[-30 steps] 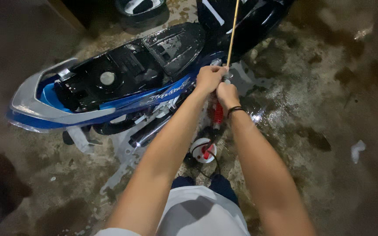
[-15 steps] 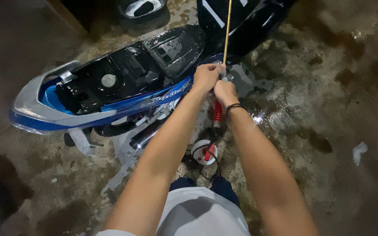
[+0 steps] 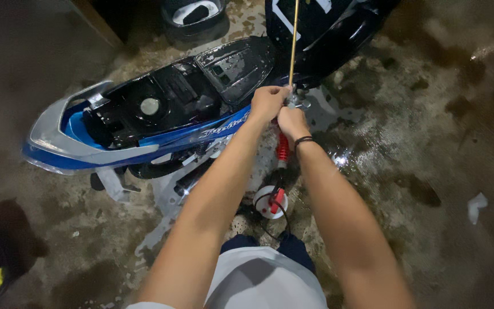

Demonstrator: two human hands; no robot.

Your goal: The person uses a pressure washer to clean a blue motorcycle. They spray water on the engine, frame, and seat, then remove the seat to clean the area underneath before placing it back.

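From the head camera, the left hand (image 3: 267,102) is closed in a fist around the lower end of a thin yellow rod (image 3: 294,40), which stands nearly upright and runs off the top of the picture. The right hand (image 3: 292,122), with a dark band at the wrist, is curled shut just below it, touching a small metal fitting (image 3: 296,103); what it grips is hidden. Both sit beside the open seat bay of a blue and silver scooter (image 3: 144,123) on wet concrete floor (image 3: 407,171). A red spring (image 3: 282,150) shows beneath the hands.
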